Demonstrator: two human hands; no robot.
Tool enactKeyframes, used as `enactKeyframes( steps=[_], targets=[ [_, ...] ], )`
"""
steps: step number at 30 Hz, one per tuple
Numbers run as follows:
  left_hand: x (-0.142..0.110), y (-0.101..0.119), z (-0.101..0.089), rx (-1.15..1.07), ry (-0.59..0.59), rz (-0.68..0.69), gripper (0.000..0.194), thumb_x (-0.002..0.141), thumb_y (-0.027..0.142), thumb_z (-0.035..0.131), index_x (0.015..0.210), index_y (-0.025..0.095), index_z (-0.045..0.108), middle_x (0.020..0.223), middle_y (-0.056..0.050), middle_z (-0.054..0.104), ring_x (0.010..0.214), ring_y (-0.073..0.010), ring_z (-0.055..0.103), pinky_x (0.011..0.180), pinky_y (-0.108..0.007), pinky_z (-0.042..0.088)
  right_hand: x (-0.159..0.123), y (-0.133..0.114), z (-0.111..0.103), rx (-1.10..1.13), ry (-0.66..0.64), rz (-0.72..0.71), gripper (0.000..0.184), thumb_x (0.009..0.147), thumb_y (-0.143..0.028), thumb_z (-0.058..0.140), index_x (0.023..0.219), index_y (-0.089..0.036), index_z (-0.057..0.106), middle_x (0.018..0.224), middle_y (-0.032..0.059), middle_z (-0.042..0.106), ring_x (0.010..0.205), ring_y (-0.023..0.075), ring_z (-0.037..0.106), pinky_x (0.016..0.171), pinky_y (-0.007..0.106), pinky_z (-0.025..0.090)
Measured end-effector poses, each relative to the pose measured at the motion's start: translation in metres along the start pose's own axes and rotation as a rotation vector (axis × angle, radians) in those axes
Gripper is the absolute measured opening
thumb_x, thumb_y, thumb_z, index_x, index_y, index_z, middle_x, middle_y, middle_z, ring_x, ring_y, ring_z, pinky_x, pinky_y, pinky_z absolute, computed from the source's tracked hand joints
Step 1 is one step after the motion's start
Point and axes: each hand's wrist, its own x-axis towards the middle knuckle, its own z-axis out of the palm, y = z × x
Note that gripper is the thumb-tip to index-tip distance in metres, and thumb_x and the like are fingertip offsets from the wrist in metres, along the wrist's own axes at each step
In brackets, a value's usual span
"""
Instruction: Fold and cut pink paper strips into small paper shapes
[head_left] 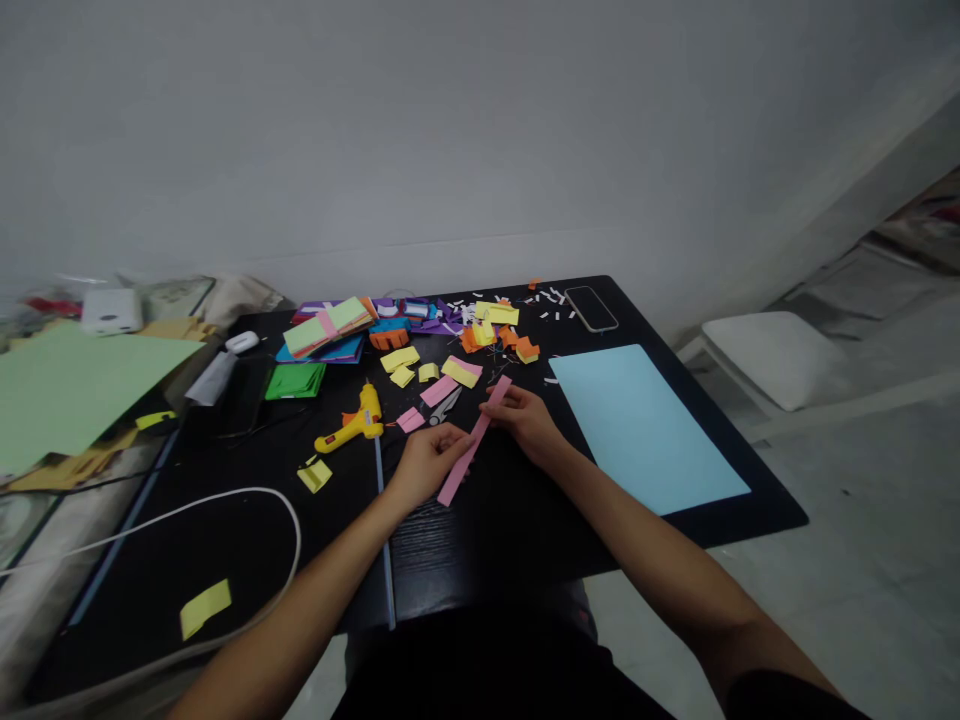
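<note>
Fingers of both hands are closed in a pinch on one pink paper strip [481, 428], thumbs laid against it. The left hand [429, 465] grips it around its middle, fingers curled in with hardly any gap, the back of the hand turned up. The right hand [529, 420] has the far end between thumb and fingertips, the wrist fairly straight. The strip slants from near left to far right, above the middle of the black table [495, 560]; its near end sticks out free past the left hand.

The left forearm runs from the near left toward the far right; the right forearm angles in from the near right toward the far left, a dark sleeve showing at its upper arm. The two hands are close together, the right one slightly farther out.

Just beyond the left hand lies a scissors-like metal tool [447, 402], next to a pink paper piece [439, 391]. To the left of that hand is a yellow glue gun [361, 420]. A light blue sheet [649, 425] lies right of the right hand, with a phone [591, 308] on the far side.
</note>
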Motion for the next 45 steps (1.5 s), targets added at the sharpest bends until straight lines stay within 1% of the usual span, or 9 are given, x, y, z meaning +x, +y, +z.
enactKeyframes(
  steps=[7, 11, 15, 20, 23, 27, 34, 40, 45],
  targets=[
    [0.0, 0.005, -0.003, -0.005, -0.035, 0.021, 0.038, 0.081, 0.052, 0.071, 0.08, 0.015, 0.065, 0.06, 0.0, 0.068, 0.047, -0.0136, 0.063, 0.047, -0.024, 0.052, 0.014, -0.017, -0.018, 0.108, 0.156, -0.107, 0.04, 0.053, -0.023, 0.091, 0.086, -0.019, 0.07, 0.078, -0.0019, 0.073, 0.069, 0.0134, 0.066, 0.066, 0.026, 0.053],
    [0.0, 0.009, -0.008, -0.01, -0.036, 0.05, 0.035, 0.081, 0.048, 0.07, 0.077, 0.015, 0.061, 0.061, -0.001, 0.067, 0.047, -0.0117, 0.062, 0.046, -0.022, 0.05, 0.018, -0.023, -0.023, 0.139, 0.179, -0.125, 0.031, 0.056, -0.025, 0.089, 0.08, -0.02, 0.071, 0.08, -0.0018, 0.071, 0.072, 0.0134, 0.065, 0.067, 0.026, 0.054],
    [-0.002, 0.01, -0.013, 0.045, -0.036, 0.119, 0.026, 0.084, 0.041, 0.067, 0.08, 0.015, 0.061, 0.062, 0.001, 0.064, 0.051, -0.0115, 0.06, 0.049, -0.022, 0.049, 0.017, -0.024, -0.022, 0.136, 0.153, -0.104, 0.029, 0.057, -0.029, 0.09, 0.077, -0.02, 0.072, 0.082, -0.0008, 0.071, 0.073, 0.0137, 0.065, 0.067, 0.025, 0.056],
    [-0.004, 0.011, -0.013, 0.289, 0.185, 0.346, 0.023, 0.089, 0.037, 0.065, 0.101, 0.017, 0.067, 0.079, -0.002, 0.068, 0.07, -0.0134, 0.063, 0.067, -0.026, 0.052, 0.01, -0.015, -0.012, 0.061, 0.083, -0.098, 0.033, 0.055, -0.027, 0.091, 0.08, -0.018, 0.073, 0.078, -0.0018, 0.069, 0.07, 0.0129, 0.063, 0.062, 0.023, 0.055],
    [-0.005, 0.01, -0.01, 0.425, 0.172, 0.439, 0.027, 0.09, 0.039, 0.066, 0.107, 0.019, 0.07, 0.086, -0.003, 0.068, 0.075, -0.0147, 0.062, 0.069, -0.027, 0.051, 0.004, -0.006, -0.006, -0.017, -0.002, -0.095, 0.032, 0.057, -0.028, 0.091, 0.081, -0.018, 0.073, 0.074, -0.0031, 0.067, 0.065, 0.012, 0.062, 0.06, 0.024, 0.054],
    [-0.007, 0.006, -0.006, 0.563, 0.136, 0.516, 0.024, 0.09, 0.037, 0.068, 0.107, 0.021, 0.072, 0.085, -0.003, 0.067, 0.075, -0.0148, 0.061, 0.069, -0.026, 0.049, -0.003, 0.002, -0.001, -0.06, -0.088, -0.056, 0.031, 0.06, -0.028, 0.09, 0.084, -0.018, 0.074, 0.076, -0.002, 0.068, 0.067, 0.0126, 0.064, 0.064, 0.025, 0.055],
    [-0.004, 0.0, -0.005, 0.526, 0.175, 0.462, 0.02, 0.088, 0.033, 0.07, 0.104, 0.021, 0.073, 0.081, -0.001, 0.069, 0.067, -0.0121, 0.061, 0.062, -0.023, 0.047, -0.006, 0.0, 0.003, -0.054, -0.152, 0.022, 0.035, 0.056, -0.028, 0.093, 0.084, -0.017, 0.075, 0.075, -0.0026, 0.068, 0.071, 0.0138, 0.067, 0.071, 0.027, 0.057],
    [0.0, -0.002, -0.006, 0.398, 0.146, 0.357, 0.017, 0.085, 0.03, 0.072, 0.099, 0.02, 0.075, 0.081, -0.001, 0.07, 0.067, -0.012, 0.061, 0.061, -0.023, 0.047, -0.007, 0.0, 0.002, -0.094, -0.259, 0.017, 0.042, 0.062, -0.026, 0.09, 0.102, -0.02, 0.078, 0.088, 0.0009, 0.075, 0.08, 0.0166, 0.069, 0.082, 0.033, 0.057],
    [0.001, -0.003, -0.006, 0.308, 0.143, 0.271, 0.021, 0.082, 0.034, 0.073, 0.095, 0.017, 0.074, 0.078, -0.002, 0.07, 0.064, -0.0128, 0.06, 0.058, -0.023, 0.045, -0.007, 0.001, 0.001, -0.146, -0.264, -0.007, 0.042, 0.065, -0.027, 0.089, 0.105, -0.02, 0.077, 0.097, 0.0032, 0.076, 0.086, 0.0179, 0.07, 0.082, 0.034, 0.058]
  ],
)
